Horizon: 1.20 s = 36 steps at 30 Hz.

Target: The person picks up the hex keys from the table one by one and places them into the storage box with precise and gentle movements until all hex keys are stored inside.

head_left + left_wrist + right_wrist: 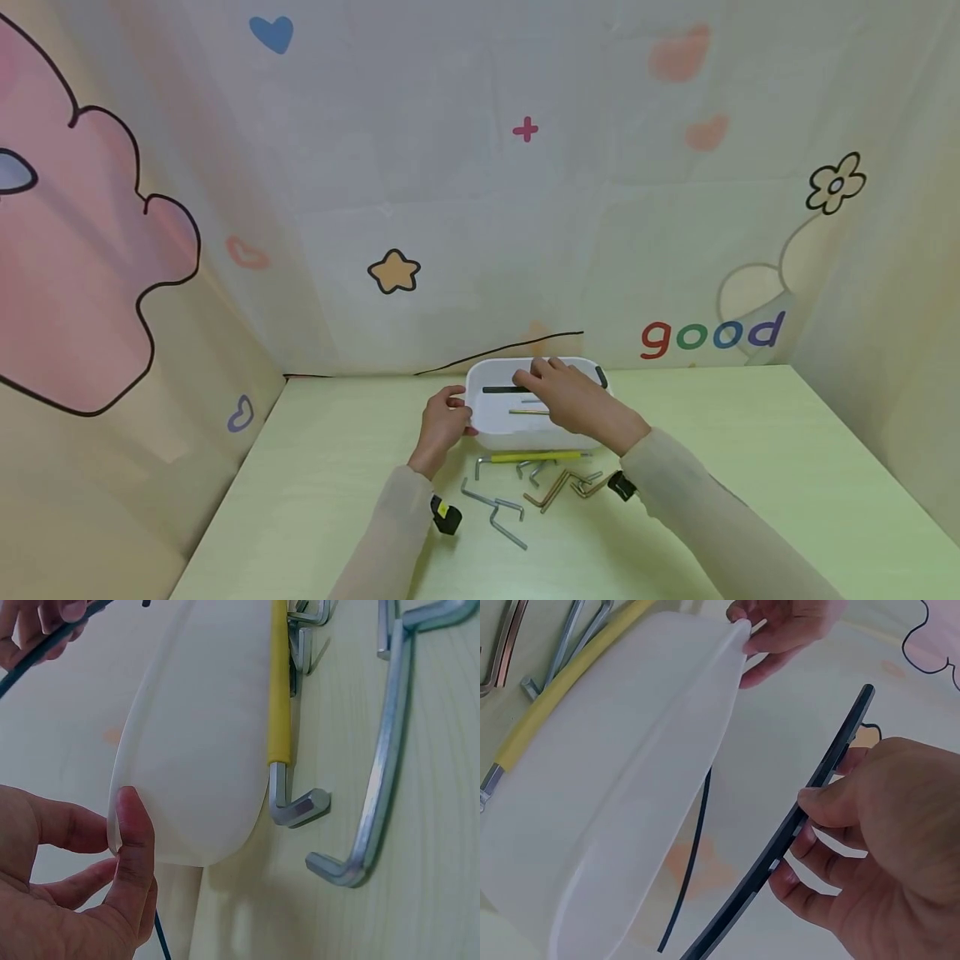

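Note:
A white plastic bin (pixel 517 440) stands near the back of the table. My left hand (pixel 442 423) pinches its left rim between thumb and fingers, as the left wrist view also shows. Over the bin, my right hand (pixel 581 404) grips a long black hex key (pixel 780 840) between thumb and fingertips. In the head view the key's bent end shows beyond the hand, at the bin's right side. Inside the bin lie a brass-coloured hex key (pixel 527 412) and a thin silver piece (pixel 529 402), both partly hidden by my right hand.
Just in front of the bin lies a hex key with a yellow sleeve (pixel 536 457). Several silver hex keys (pixel 510 533) and bronze-coloured hex keys (pixel 555 490) are spread nearer on the pale green table (pixel 337 500). A printed cloth (pixel 480 275) hangs close behind the bin.

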Motion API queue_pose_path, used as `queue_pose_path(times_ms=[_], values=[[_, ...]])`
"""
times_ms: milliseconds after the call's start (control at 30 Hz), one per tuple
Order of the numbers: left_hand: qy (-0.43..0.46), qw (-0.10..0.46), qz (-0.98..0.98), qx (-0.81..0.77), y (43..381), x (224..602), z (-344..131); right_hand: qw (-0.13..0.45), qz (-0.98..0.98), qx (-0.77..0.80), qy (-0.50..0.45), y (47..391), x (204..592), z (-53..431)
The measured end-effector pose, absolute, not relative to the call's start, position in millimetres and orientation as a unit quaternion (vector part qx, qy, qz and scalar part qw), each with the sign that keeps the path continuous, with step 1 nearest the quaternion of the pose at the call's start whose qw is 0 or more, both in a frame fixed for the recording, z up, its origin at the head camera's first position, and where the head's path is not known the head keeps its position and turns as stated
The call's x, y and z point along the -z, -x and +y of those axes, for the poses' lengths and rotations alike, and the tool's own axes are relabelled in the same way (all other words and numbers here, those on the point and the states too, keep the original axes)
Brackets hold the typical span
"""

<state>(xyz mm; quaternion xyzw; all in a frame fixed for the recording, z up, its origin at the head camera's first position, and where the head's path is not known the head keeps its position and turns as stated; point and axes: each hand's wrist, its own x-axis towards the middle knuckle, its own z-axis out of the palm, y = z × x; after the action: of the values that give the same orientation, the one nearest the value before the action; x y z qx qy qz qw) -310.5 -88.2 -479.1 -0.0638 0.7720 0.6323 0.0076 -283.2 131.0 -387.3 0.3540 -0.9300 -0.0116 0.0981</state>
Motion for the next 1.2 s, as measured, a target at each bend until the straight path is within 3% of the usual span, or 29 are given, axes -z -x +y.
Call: queue_pose_path(times_ms=[467, 933, 1200], values=[[0.057, 0.008, 0.768, -0.638, 310, 477, -88, 0.061, -0.941, -0.021, -0.331, 306, 395, 125], [0.064, 0.008, 0.772, -0.632, 308, 476, -88, -0.025, -0.952, -0.047, -0.302, 332, 417, 120], [0.065, 0.007, 0.770, -0.634, 309, 477, -89, -0.045, -0.948, -0.051, -0.310, 340, 429, 127]])
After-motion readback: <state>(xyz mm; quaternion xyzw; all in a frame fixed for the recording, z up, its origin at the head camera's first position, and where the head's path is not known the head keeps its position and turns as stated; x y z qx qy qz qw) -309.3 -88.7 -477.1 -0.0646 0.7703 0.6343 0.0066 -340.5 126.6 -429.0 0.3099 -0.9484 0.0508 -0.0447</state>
